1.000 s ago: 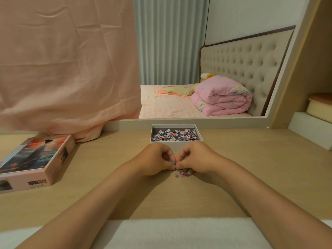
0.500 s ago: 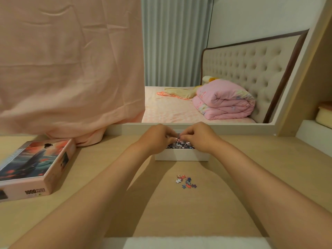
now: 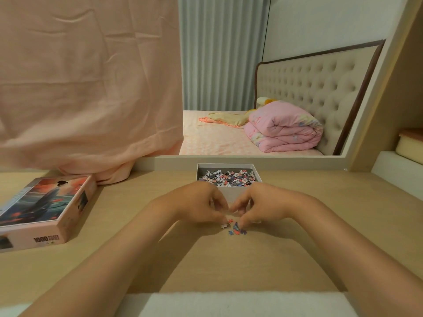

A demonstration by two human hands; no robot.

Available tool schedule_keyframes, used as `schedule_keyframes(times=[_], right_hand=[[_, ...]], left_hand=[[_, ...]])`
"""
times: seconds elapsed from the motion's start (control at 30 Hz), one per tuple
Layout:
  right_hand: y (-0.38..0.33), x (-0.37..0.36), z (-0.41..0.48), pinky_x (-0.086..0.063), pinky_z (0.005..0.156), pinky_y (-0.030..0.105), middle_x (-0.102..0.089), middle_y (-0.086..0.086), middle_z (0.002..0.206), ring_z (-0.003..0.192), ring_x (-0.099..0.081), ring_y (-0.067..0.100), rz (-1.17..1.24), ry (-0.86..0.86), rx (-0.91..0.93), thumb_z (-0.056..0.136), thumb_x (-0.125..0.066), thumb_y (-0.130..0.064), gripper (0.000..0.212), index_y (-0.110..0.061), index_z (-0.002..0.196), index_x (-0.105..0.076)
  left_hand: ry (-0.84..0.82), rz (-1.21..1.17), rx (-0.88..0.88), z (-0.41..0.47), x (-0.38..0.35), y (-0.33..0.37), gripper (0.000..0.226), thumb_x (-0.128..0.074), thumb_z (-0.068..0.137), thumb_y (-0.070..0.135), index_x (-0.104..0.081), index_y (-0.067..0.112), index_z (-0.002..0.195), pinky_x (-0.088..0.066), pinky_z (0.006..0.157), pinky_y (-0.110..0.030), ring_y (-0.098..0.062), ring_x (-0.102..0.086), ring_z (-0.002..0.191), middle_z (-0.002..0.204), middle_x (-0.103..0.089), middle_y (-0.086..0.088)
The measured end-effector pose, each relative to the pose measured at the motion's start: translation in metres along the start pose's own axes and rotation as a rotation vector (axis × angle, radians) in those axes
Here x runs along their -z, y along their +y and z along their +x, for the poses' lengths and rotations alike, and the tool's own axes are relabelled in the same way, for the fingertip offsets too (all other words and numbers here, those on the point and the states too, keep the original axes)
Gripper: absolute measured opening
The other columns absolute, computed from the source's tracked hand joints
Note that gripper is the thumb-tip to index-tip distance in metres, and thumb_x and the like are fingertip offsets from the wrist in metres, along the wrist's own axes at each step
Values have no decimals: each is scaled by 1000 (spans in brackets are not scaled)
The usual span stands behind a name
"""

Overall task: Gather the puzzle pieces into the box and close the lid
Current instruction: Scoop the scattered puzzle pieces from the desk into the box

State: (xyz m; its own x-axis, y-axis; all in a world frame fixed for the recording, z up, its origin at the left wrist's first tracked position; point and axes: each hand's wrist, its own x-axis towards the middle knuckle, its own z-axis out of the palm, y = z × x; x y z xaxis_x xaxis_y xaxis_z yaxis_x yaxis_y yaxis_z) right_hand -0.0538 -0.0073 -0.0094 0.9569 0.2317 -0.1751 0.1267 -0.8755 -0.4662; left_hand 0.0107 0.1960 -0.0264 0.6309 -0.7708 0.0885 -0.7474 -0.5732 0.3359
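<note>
An open white box point(image 3: 231, 195) holding several puzzle pieces stands at the back of the wooden desk. A small cluster of loose puzzle pieces point(image 3: 234, 229) lies on the desk in front of it. Both hands are lowered onto this cluster, side by side. My left hand point(image 3: 198, 205) curls its fingertips down at the cluster's left edge. My right hand point(image 3: 265, 207) pinches at the pieces on the right edge. The pink picture lid point(image 3: 43, 209) lies on the desk at the far left, apart from the box.
A pink cloth point(image 3: 87, 92) hangs at the back left, its hem on the desk next to the lid. A mirror point(image 3: 263, 76) stands behind the box. A white ledge point(image 3: 398, 172) rises at the right. A white pad point(image 3: 240, 304) lies along the front edge.
Both hands were over the box half a second ago. They have come back toward me and down onto the loose pieces on the desk.
</note>
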Motion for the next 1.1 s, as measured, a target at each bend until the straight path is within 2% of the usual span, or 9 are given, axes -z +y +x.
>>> schedule_keyframes(times=[0.07, 0.2, 0.37, 0.47, 0.57, 0.63, 0.77, 0.87, 1.1], right_hand=[[5, -7, -1, -50, 73, 24, -70, -5, 85, 67, -57, 1, -55, -20, 8, 73, -86, -32, 41, -30, 112, -73], [9, -20, -1, -43, 64, 16, -68, -15, 72, 62, -54, -5, 30, 53, 43, 78, -84, -29, 27, -29, 105, -78], [9, -29, -2, -50, 72, 24, -73, -10, 79, 72, -61, 2, 62, 172, 46, 78, -83, -32, 15, -28, 91, -79], [12, -24, -3, -53, 76, 25, -74, -12, 80, 75, -65, 2, 90, 179, 47, 77, -83, -34, 14, -28, 89, -79], [15, -20, -6, -49, 73, 18, -71, -13, 78, 70, -60, -1, 110, 121, 14, 75, -86, -30, 26, -26, 99, -78], [14, -23, -5, -46, 70, 15, -70, -14, 78, 68, -59, -2, 105, 98, 15, 76, -86, -27, 30, -24, 104, -78], [10, -27, -3, -50, 73, 16, -75, -14, 83, 77, -66, 0, 110, 155, 16, 76, -85, -26, 20, -26, 96, -80], [10, -28, -3, -47, 69, 18, -71, -11, 77, 69, -62, 1, 132, 171, -6, 73, -87, -27, 19, -27, 91, -79], [6, -29, -2, -49, 70, 21, -66, -10, 72, 67, -59, 5, 161, 154, -57, 71, -89, -24, 20, -27, 83, -73]], left_hand=[[-83, 58, -11, -3, -8, 2, 52, -76, 70, 59, -70, 36, 116, -48, 78, -24, -1, -54, 79, 91, -57, 18], [-33, 18, -92, -4, -14, 4, 32, -77, 81, 35, -75, 27, 112, -42, 74, -21, -5, -54, 78, 94, -64, 4], [6, -48, -59, -3, -18, 6, 19, -76, 83, 27, -78, 27, 102, -42, 67, -13, -5, -58, 73, 80, -63, 12], [-10, -63, -30, -4, -15, 6, 21, -75, 83, 36, -77, 29, 103, -43, 69, -14, -2, -58, 75, 83, -65, 15], [-69, -26, 18, -5, -12, 9, 44, -74, 76, 58, -73, 30, 109, -45, 70, -19, -2, -58, 77, 87, -63, 13], [-75, 45, 7, -5, -15, 12, 52, -76, 71, 60, -72, 31, 113, -42, 68, -18, -1, -56, 75, 87, -61, 14], [-27, 17, -13, -1, -18, 12, 35, -78, 77, 46, -75, 30, 109, -40, 66, -15, -6, -60, 79, 85, -66, 10], [-14, -51, 11, -2, -19, 10, 32, -80, 76, 42, -76, 30, 106, -40, 64, -11, -1, -60, 73, 86, -71, 12], [-48, -57, 27, -4, -18, 12, 25, -77, 81, 38, -72, 30, 103, -36, 58, -7, 5, -55, 68, 79, -62, 17]])
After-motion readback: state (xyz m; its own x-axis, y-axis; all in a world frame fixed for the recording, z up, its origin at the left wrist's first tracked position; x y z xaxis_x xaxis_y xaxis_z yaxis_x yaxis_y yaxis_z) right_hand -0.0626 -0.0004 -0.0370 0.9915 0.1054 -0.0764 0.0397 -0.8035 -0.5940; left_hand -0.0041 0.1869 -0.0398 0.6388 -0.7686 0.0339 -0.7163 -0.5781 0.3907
